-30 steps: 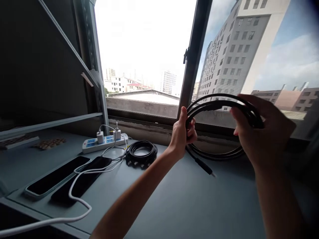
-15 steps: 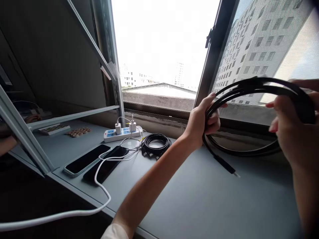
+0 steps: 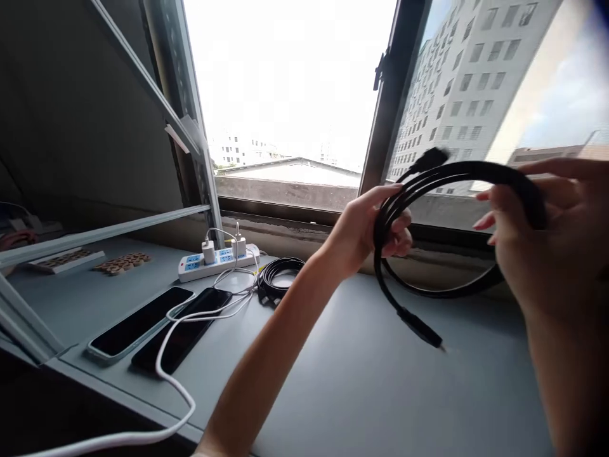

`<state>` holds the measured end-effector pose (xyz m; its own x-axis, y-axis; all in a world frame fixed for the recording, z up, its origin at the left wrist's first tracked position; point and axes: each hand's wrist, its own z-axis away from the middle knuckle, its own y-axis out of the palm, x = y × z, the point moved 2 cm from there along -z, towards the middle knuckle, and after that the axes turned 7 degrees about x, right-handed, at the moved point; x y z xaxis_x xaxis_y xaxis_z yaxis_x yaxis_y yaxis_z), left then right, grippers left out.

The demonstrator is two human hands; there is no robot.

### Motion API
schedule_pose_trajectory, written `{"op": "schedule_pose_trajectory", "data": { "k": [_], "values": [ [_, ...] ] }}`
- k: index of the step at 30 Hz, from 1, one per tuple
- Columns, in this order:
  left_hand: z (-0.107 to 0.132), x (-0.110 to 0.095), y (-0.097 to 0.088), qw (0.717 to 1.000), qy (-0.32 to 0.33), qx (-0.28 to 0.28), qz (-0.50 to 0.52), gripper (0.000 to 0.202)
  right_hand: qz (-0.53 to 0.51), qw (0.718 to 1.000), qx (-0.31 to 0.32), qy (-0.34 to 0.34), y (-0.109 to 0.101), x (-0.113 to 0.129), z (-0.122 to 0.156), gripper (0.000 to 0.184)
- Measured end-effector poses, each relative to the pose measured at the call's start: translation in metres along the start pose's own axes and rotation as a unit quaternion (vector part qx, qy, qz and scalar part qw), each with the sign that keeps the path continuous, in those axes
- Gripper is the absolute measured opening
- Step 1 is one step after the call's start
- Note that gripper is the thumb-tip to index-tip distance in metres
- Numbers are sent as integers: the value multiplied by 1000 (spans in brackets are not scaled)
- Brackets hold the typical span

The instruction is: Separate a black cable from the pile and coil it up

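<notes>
A black cable (image 3: 457,170) wound into a loose coil is held up over the grey table, in front of the window. My left hand (image 3: 366,228) grips the coil's left side, its thumb lying over the strands and its fingers curled behind them. On the opposite side, my right hand (image 3: 552,222) is closed round the upper right of the loop; part of its grip is shadowed. One plug end (image 3: 421,329) dangles below my left hand, pointing down to the right. Another connector (image 3: 431,158) sticks up above the top strands.
A second black cable coil (image 3: 272,279) lies behind my left forearm. Two phones (image 3: 143,320) (image 3: 190,327) rest side by side under white charging cables (image 3: 174,381). Farther back stands a power strip (image 3: 221,261) with two chargers. A metal frame (image 3: 118,231) rises at left, near small brown pieces (image 3: 122,263).
The view has shifted rightward. The coil has turned, so a connector now shows above its top, and the strands are bunched closer at my left hand. Both hands keep hold of it.
</notes>
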<state>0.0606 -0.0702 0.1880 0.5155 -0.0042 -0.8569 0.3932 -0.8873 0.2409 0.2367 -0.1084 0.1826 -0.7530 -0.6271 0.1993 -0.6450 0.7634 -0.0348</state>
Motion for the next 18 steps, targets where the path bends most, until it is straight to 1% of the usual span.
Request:
{"op": "schedule_pose_trajectory", "data": {
  "k": [2, 5, 7, 10, 13, 16, 18],
  "values": [
    [0, 0, -1, 1000, -16, -10, 1, 33, 2, 999, -1, -36, 3, 2, 1, 22],
    [-2, 3, -1, 1000, -21, -20, 8, 30, 27, 999, 12, -38, 5, 2, 3, 17],
    [-3, 6, -2, 999, -17, -33, 12, 28, 47, 998, 18, -46, 5, 4, 4, 19],
    [-4, 8, -3, 998, 2, -60, 9, 20, 77, 994, 19, -76, 3, 10, 3, 22],
    [-3, 8, -5, 997, 19, -69, -2, 22, 101, 990, 22, -97, 2, 16, 1, 21],
    [-3, 8, -7, 996, 27, -79, -18, 21, 94, 990, 44, -91, 2, 18, 1, 20],
    [-4, 8, -9, 994, 37, -93, -42, 26, 60, 994, 73, -61, 3, 17, 2, 22]
  ]
}}
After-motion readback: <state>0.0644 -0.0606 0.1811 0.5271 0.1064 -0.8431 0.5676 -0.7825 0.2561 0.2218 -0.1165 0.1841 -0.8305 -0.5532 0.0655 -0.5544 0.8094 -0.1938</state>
